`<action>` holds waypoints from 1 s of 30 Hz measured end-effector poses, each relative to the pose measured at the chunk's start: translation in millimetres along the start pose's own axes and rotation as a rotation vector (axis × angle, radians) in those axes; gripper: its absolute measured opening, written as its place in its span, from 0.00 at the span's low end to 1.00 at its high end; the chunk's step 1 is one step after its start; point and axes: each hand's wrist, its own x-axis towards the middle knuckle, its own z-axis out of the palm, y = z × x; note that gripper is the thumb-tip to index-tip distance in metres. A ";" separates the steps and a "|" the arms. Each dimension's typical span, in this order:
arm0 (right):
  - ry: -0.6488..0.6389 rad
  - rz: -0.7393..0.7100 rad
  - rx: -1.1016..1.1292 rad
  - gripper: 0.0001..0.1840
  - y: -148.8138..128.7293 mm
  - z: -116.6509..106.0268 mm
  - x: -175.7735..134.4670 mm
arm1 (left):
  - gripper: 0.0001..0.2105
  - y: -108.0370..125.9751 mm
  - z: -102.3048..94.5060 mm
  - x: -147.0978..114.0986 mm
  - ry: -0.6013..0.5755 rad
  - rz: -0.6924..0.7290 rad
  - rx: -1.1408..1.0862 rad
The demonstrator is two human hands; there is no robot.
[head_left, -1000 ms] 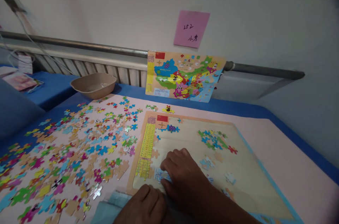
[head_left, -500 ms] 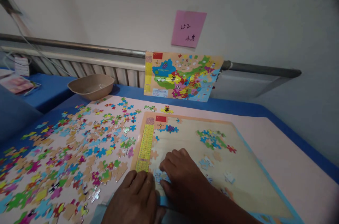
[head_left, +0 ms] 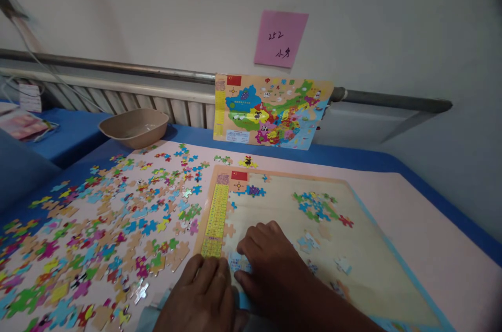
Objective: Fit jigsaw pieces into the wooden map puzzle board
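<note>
The puzzle board (head_left: 278,222) lies flat, its left border and top left corner filled with pieces. My left hand (head_left: 200,295) rests palm down over the board's lower left corner, fingers stretched out side by side just below the yellow printed strip (head_left: 215,222). To its right, my right hand (head_left: 270,259) is curled, thumb and fingers closing around a light blue puzzle piece (head_left: 237,264) with small print, low on the board's left side. Part of that piece is hidden by the fingers. Loose joined pieces (head_left: 314,206) in green and blue lie farther up the board.
Many loose puzzle pieces (head_left: 129,222) are spread on the pink sheet left of the board. A beige basin (head_left: 135,128) stands behind them. The printed map picture (head_left: 270,112) leans against the metal rail (head_left: 396,99), below a pink note (head_left: 281,39) on the wall.
Both hands stay almost in place. The thumb and fingers of my right hand shift slightly at the light blue piece. The view has moved a little.
</note>
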 end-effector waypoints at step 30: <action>-0.022 0.018 -0.001 0.17 -7.9 1.2 5.2 | 0.14 -1.3 2.7 -7.8 -0.057 0.020 0.000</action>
